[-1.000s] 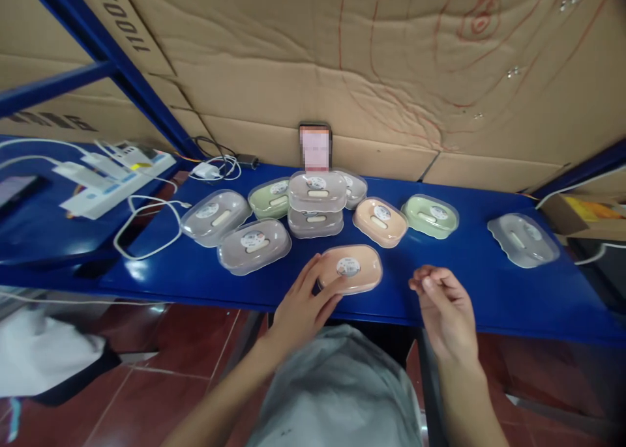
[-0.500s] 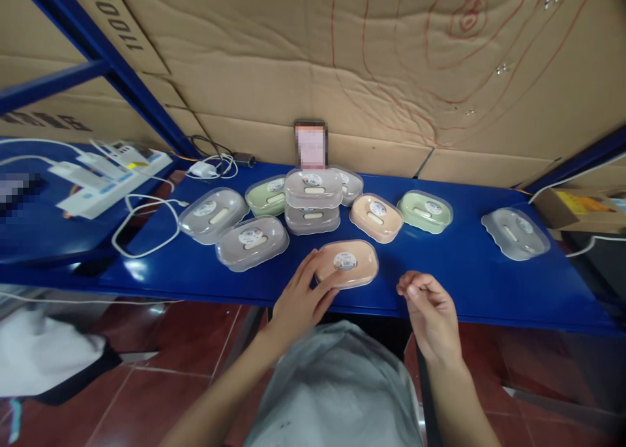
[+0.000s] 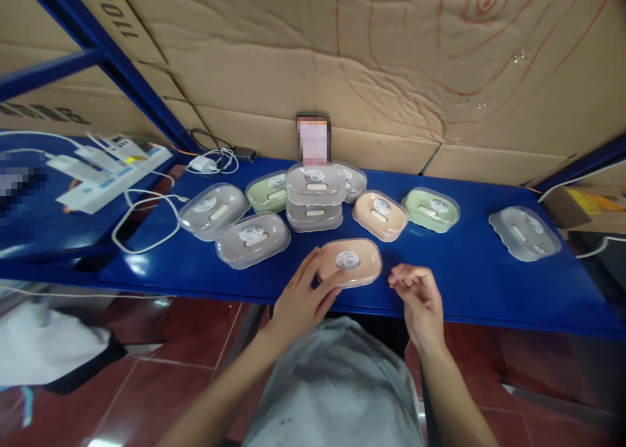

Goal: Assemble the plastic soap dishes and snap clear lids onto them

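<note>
On the blue shelf (image 3: 489,284) before cardboard, both hands loosely curled, holding nothing.

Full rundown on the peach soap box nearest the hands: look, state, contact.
The peach soap box is an oval, plastic-looking case with a clear lid shut over a peach base and a round white sticker on top. It lies flat near the front edge of the blue shelf. The left hand rests fingers on its left end; the right hand is close by, not touching.
</note>
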The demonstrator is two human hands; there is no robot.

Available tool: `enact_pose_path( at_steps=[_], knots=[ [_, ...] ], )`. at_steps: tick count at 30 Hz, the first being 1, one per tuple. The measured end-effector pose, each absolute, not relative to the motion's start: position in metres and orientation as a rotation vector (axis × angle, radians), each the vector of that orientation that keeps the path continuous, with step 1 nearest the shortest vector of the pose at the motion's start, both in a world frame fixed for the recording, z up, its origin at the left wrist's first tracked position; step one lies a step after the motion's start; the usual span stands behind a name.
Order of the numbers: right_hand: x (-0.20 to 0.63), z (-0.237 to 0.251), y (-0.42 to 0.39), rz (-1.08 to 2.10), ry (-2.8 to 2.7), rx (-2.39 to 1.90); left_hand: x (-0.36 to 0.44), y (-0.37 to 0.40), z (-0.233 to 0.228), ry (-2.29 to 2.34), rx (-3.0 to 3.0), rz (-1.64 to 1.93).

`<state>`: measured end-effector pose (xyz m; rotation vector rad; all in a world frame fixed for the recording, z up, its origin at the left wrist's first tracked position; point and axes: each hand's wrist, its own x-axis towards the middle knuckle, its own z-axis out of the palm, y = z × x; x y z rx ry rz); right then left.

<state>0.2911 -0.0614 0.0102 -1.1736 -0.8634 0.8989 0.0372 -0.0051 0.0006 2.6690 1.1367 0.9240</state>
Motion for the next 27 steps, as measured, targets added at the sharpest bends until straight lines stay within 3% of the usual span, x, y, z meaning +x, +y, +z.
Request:
enact_pose_path(
  at_steps=[6,12,16,19,23,27],
  knots=[
    [0.294,-0.002,-0.074,0.944,-1.141,-1.226,0.038,-0.005,-0.002,1.137,2.661,0.927],
    [0.278,-0.001,-0.072,0.342,-1.681,-1.386,0.034,-0.006,0.001,1.000,2.571,0.919],
    [0.283,0.008,-0.066,0.157,-2.075,-1.397,0.021,-0.004,0.010,0.933,2.492,0.938],
    [0.310,0.012,-0.067,0.018,-2.042,-1.485,-0.007,0.005,0.020,1.154,2.575,1.105],
    [0.361,0.008,-0.073,-0.154,-1.961,-1.611,-0.057,0.023,0.028,1.799,2.511,1.190],
    [0.397,0.008,-0.071,-0.335,-1.894,-1.772,-0.088,0.034,0.022,1.803,2.448,1.059]
  ],
)
